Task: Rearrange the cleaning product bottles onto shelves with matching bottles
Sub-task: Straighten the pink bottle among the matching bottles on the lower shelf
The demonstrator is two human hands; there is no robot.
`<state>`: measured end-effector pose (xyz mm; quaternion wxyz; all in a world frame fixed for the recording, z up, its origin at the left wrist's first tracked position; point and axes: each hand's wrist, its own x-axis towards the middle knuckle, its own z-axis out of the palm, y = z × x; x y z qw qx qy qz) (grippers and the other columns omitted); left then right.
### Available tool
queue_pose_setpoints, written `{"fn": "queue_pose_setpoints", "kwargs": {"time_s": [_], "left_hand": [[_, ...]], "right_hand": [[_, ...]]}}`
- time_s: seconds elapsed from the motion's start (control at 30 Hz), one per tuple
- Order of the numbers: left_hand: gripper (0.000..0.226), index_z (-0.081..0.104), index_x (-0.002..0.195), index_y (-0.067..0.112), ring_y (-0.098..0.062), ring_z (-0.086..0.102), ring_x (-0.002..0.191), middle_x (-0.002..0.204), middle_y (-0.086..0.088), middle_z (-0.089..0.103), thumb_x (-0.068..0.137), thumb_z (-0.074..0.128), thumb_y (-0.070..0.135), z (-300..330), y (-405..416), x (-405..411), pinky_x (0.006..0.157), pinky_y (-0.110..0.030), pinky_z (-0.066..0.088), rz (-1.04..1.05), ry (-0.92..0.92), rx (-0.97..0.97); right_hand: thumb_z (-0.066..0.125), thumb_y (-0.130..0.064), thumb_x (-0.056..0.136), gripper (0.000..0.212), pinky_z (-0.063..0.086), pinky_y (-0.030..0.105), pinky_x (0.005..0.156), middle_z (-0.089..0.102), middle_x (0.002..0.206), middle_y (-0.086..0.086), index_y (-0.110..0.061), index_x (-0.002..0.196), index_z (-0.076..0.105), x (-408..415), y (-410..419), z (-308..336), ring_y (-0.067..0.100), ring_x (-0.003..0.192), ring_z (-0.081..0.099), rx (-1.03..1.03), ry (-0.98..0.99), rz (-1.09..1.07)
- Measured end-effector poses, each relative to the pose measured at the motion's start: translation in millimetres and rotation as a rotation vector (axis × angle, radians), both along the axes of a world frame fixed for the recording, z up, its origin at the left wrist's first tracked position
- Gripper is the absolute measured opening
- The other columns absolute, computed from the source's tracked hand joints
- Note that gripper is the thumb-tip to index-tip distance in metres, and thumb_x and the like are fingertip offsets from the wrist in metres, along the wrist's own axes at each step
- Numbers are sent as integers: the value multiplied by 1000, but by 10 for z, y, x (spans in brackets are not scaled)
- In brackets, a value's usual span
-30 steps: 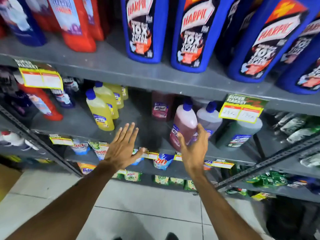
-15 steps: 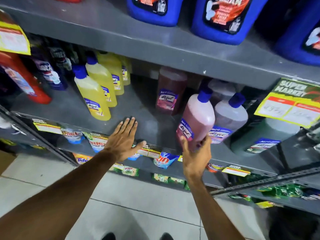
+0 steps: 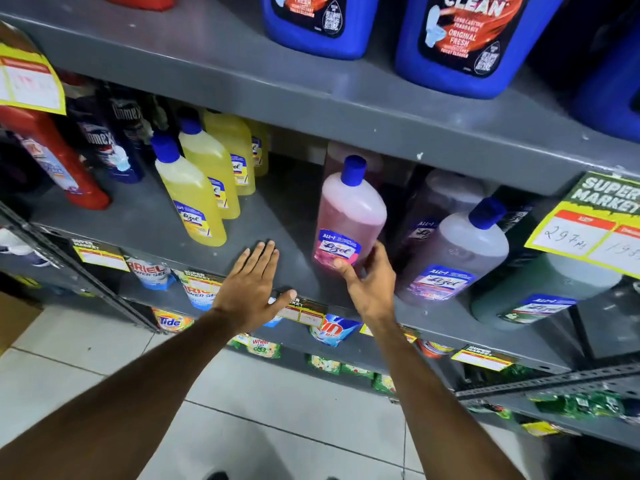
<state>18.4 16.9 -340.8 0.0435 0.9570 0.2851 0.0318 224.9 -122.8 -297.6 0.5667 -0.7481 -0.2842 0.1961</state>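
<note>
A pink Lizol bottle (image 3: 349,216) with a blue cap stands on the grey middle shelf (image 3: 284,209), and my right hand (image 3: 369,282) grips its base from below and the right. My left hand (image 3: 251,289) is flat and spread at the shelf's front edge, holding nothing. Left of it stand three yellow Lizol bottles (image 3: 192,199). A second pink bottle (image 3: 332,161) sits in shadow behind the held one. To the right are a lavender bottle (image 3: 457,251) and a green bottle (image 3: 540,292).
Blue toilet-cleaner jugs (image 3: 460,39) fill the shelf above. A red bottle (image 3: 52,157) and dark Domex bottles (image 3: 104,143) stand at far left. Detergent pouches (image 3: 152,271) hang below. Yellow price tags (image 3: 588,223) stick out from the shelf edges. Tiled floor (image 3: 242,410) lies underneath.
The view has moved closer and lower. My right hand reached the pink bottle, closed on its base and pulled it forward and left, away from the lavender bottle. My left hand stayed at the shelf edge.
</note>
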Motion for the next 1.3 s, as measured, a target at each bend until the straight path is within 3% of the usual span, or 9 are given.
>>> {"fn": "queue_pose_setpoints", "kwargs": {"time_s": [0.07, 0.2, 0.33, 0.47, 0.6, 0.83, 0.97, 1.1, 1.3], "left_hand": [[98, 26, 159, -3, -35, 20, 158, 169, -22, 24, 99, 17, 74, -12, 7, -4, 129, -51, 18, -1, 2, -8], [100, 23, 160, -1, -34, 19, 158, 169, -20, 24, 97, 15, 77, -11, 3, 0, 129, -50, 17, 11, -4, -22], [101, 20, 161, 1, -32, 16, 159, 171, -18, 20, 96, 17, 78, -6, -1, 0, 130, -48, 15, 20, -9, -24], [102, 17, 162, 2, -31, 13, 160, 172, -18, 18, 95, 15, 79, -10, 1, -5, 130, -47, 14, 22, -4, -27], [104, 18, 162, 1, -31, 13, 160, 171, -18, 18, 94, 10, 80, -16, 8, 2, 130, -48, 15, 16, -1, -23], [103, 17, 162, 2, -31, 11, 160, 172, -17, 16, 95, 15, 79, -16, 7, -6, 130, -48, 14, 15, 1, -34], [99, 19, 161, 1, -32, 12, 160, 172, -18, 17, 96, 22, 75, -5, 0, -2, 130, -48, 13, 12, -3, -13], [98, 17, 162, 1, -32, 10, 160, 172, -18, 15, 97, 24, 74, -1, -3, -1, 130, -48, 12, 8, 4, -12], [99, 16, 162, 1, -31, 10, 160, 172, -18, 14, 97, 22, 75, -11, 7, -10, 130, -48, 13, 9, -1, -19]], "right_hand": [[89, -55, 68, 80, 62, 31, 96, 77, 122, -7, -24, 135, 58, 57, 48, -13, 8, 109, 75, -16, -1, 49], [95, -39, 75, 70, 64, 33, 93, 78, 122, -3, -21, 134, 61, 127, 72, -97, 11, 105, 76, -88, -36, 106], [94, -31, 78, 72, 58, 14, 83, 75, 123, -1, -16, 139, 60, 154, 111, -153, 12, 102, 73, -124, -35, 138], [93, -30, 79, 72, 60, 30, 94, 75, 126, 2, -14, 141, 60, 168, 131, -169, 17, 107, 74, -115, -20, 151], [92, -32, 81, 72, 59, 32, 96, 74, 129, 2, -16, 143, 58, 170, 125, -187, 18, 111, 73, -105, -10, 164], [90, -30, 83, 71, 57, 14, 86, 73, 129, 0, -16, 144, 57, 190, 132, -190, 14, 110, 72, -86, -2, 196], [92, -25, 82, 69, 59, 15, 87, 75, 126, 1, -13, 141, 60, 212, 139, -201, 11, 107, 73, -72, -12, 192], [92, -27, 82, 69, 55, 6, 79, 74, 123, -4, -16, 141, 59, 204, 135, -224, -3, 103, 71, -74, -5, 186], [92, -28, 81, 69, 54, 4, 76, 73, 123, -5, -18, 141, 59, 216, 141, -249, 0, 102, 70, -95, -10, 173]]}}
